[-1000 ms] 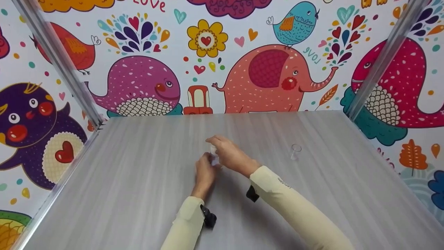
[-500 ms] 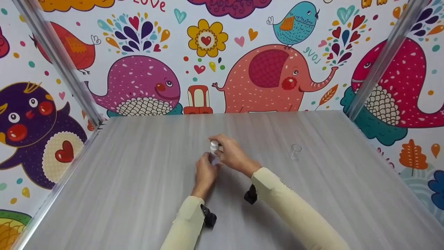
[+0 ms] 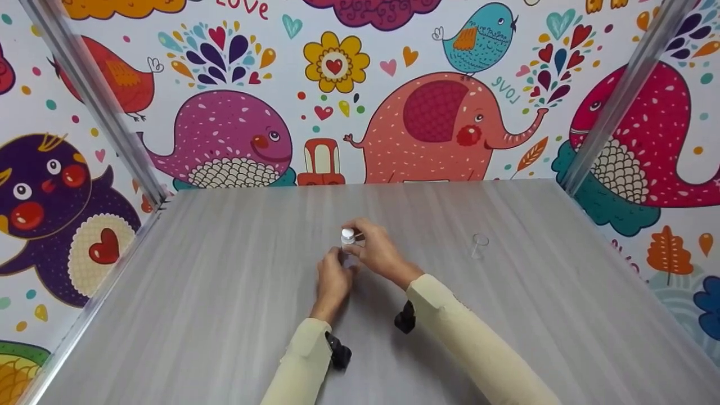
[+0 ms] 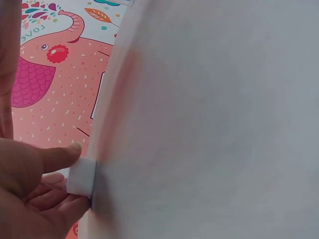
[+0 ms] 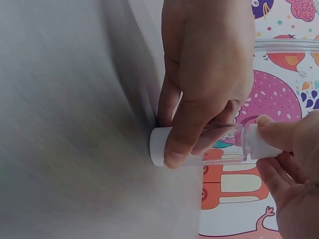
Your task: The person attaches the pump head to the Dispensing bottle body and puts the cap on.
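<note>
A small clear bottle (image 5: pixel 227 157) with a white base (image 5: pixel 159 145) stands upright on the table. My left hand (image 3: pixel 333 281) grips it low down, thumb and fingers around the base and lower body. At the neck is a white top piece (image 3: pixel 348 234), pinched between thumb and fingers of my right hand (image 3: pixel 378 250). The left wrist view shows the white base (image 4: pixel 81 176) between the left thumb and fingers, while part of the right hand appears at the upper left edge. The left fingers hide some of the bottle's body.
To the right on the grey table (image 3: pixel 225 292) lies or stands a small clear cylindrical cap (image 3: pixel 479 247), apart from both hands. Metal posts (image 3: pixel 619 101) rise at the far table corners, before patterned walls.
My right fingers have shifted from over the white top to its side, so the top now shows. The right forearm has turned and dropped slightly. My left hand stays in place.
</note>
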The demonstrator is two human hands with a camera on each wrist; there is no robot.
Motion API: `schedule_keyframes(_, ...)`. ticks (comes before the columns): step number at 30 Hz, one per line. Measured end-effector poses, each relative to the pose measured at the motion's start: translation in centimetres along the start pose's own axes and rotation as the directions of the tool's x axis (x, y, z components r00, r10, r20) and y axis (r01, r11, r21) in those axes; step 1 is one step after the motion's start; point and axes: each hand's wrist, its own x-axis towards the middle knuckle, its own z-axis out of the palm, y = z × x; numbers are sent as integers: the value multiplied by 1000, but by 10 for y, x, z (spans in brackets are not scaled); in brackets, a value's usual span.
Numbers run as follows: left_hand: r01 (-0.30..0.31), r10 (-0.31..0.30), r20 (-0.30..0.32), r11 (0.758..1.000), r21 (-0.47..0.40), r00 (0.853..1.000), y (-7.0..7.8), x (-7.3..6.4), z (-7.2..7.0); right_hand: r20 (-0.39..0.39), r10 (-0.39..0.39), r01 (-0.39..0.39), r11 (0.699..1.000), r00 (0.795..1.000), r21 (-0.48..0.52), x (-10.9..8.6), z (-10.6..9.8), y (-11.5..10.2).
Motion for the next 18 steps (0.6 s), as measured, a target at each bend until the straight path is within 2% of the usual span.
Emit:
schedule_keyframes(5,-47,47,-21,999,-24,999,-1,-1,1,-13,18,-18,1000,1000,15,-1,1,3)
schedule_keyframes(14,-50,49,-34,997,-50,998,-2,-1,2,-34,42,-41,998,999,44,-7,1,11)
schedule_keyframes(18,-65,63,-50,997,-51,997,-4,0,2,-37,65,-59,988,997,143,-9,0,15)
